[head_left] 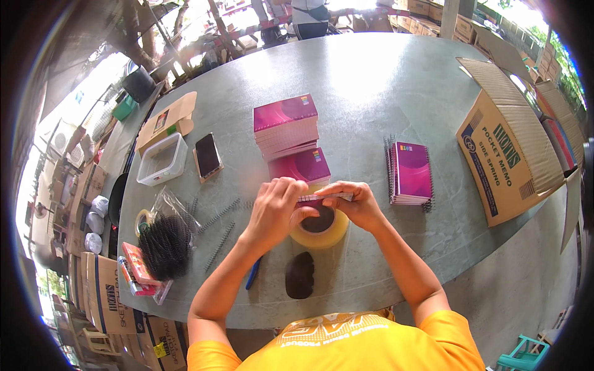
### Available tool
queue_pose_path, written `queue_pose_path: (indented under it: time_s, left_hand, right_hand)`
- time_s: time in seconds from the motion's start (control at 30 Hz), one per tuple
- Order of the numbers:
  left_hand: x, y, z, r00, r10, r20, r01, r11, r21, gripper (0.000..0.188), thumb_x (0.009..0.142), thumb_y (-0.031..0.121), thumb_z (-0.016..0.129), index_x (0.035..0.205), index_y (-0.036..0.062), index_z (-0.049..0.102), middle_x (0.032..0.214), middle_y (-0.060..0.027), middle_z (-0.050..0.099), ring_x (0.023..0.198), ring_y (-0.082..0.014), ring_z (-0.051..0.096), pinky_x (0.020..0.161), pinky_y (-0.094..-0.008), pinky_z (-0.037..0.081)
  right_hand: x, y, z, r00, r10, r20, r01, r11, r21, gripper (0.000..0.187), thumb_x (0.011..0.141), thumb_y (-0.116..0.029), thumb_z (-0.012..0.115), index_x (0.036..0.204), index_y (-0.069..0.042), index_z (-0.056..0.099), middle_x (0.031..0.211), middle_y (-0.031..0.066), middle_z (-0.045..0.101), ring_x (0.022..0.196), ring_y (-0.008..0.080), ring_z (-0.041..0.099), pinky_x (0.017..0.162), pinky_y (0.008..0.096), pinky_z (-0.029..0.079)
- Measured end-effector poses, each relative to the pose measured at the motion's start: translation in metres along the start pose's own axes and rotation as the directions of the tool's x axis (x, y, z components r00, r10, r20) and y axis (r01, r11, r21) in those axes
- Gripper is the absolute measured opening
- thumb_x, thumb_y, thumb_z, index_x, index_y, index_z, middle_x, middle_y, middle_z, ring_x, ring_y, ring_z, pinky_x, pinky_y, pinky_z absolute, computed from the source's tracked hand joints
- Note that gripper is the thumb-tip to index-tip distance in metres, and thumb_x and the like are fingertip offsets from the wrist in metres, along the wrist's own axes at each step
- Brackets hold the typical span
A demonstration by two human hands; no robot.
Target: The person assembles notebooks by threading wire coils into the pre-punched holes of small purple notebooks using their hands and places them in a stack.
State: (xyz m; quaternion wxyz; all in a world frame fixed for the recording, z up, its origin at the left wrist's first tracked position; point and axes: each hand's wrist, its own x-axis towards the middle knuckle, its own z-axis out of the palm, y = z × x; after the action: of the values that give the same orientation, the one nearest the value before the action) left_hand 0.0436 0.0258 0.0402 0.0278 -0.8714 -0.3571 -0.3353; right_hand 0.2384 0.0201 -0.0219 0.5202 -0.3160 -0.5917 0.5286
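Observation:
Both hands hold a small memo pad (pixel 307 198) nearly edge-on, its punched edge turned up. My left hand (pixel 275 207) is closed on its left end, and my right hand (pixel 356 204) pinches the right end. Below them lies a wide roll of yellowish tape (pixel 320 240), partly hidden by the hands. Just beyond, a tall stack of purple-covered memo pads (pixel 284 115) stands beside a lower stack (pixel 303 166). A dark spiral coil (pixel 219 215) lies left of my left hand. At the right are several coil-bound purple memo pads (pixel 413 170).
Left on the table are a heap of black coils (pixel 164 247), a phone (pixel 208 154), a clear plastic tub (pixel 162 159) and an open cardboard box (pixel 167 120). A blue pen (pixel 253 274) and a dark flat object (pixel 300 275) lie near me. A large carton (pixel 507 154) stands right.

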Motion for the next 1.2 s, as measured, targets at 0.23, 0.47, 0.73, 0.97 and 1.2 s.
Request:
queue_pose_path:
  time_s: [0.23,0.47,0.73,0.97,1.2]
  left_hand:
    - [-0.012,-0.005,-0.005,0.994,-0.01,0.113,0.006,0.999,0.042,0.015,0.079,0.015,0.064,0.091,0.0081,0.058,0.092,-0.0064,0.059,0.087,-0.0242,0.058,0.075,-0.0377,0.043]
    - [-0.054,0.028,-0.059,0.656,0.06,0.752,0.139,0.97,-0.198,0.053,0.065,-0.004,0.061,0.114,0.0157,0.058,0.121,-0.0133,0.052,0.115,-0.0327,0.048,0.093,-0.0408,0.042]
    - [-0.072,0.046,-0.047,0.599,0.309,0.739,0.053,0.905,-0.422,0.051,0.056,0.008,0.076,0.103,0.0124,0.06,0.122,-0.0123,0.052,0.119,-0.0349,0.045,0.098,-0.0451,0.038]
    - [-0.023,0.023,-0.054,0.954,-0.274,-0.124,0.256,0.956,-0.146,0.039,0.082,0.008,0.063,0.118,0.0048,0.05,0.112,-0.0191,0.058,0.1,-0.0349,0.06,0.084,-0.0407,0.049]
    - [-0.013,0.019,-0.033,0.957,-0.15,-0.249,0.145,0.989,-0.04,0.031,0.079,0.002,0.062,0.11,0.007,0.058,0.103,-0.0154,0.062,0.09,-0.0331,0.062,0.078,-0.039,0.051]
  right_hand:
    - [0.001,-0.003,0.005,1.0,0.025,0.003,-0.025,0.999,0.031,0.016,0.084,0.002,0.064,0.099,-0.001,0.068,0.097,0.0043,0.068,0.091,0.0086,0.06,0.081,0.0232,0.049]
    - [0.002,-0.002,0.003,1.0,-0.008,-0.019,0.008,1.0,0.001,0.013,0.084,-0.001,0.065,0.097,-0.001,0.068,0.09,0.0019,0.066,0.084,0.0069,0.057,0.074,0.0204,0.047]
    - [0.005,-0.005,0.006,0.997,0.065,-0.048,-0.059,0.992,0.112,0.014,0.084,-0.005,0.067,0.097,0.001,0.068,0.094,0.0049,0.067,0.086,0.0085,0.06,0.078,0.0221,0.049]
    - [0.002,0.0,0.002,0.998,0.029,-0.053,-0.022,0.991,0.13,0.012,0.085,-0.007,0.068,0.096,-0.003,0.07,0.088,0.0039,0.068,0.08,0.0073,0.062,0.072,0.0197,0.051]
    - [0.004,-0.002,0.002,0.987,0.142,-0.072,-0.127,0.974,0.189,0.011,0.085,-0.007,0.068,0.095,-0.002,0.07,0.087,0.0025,0.068,0.078,0.0059,0.06,0.069,0.0189,0.05]
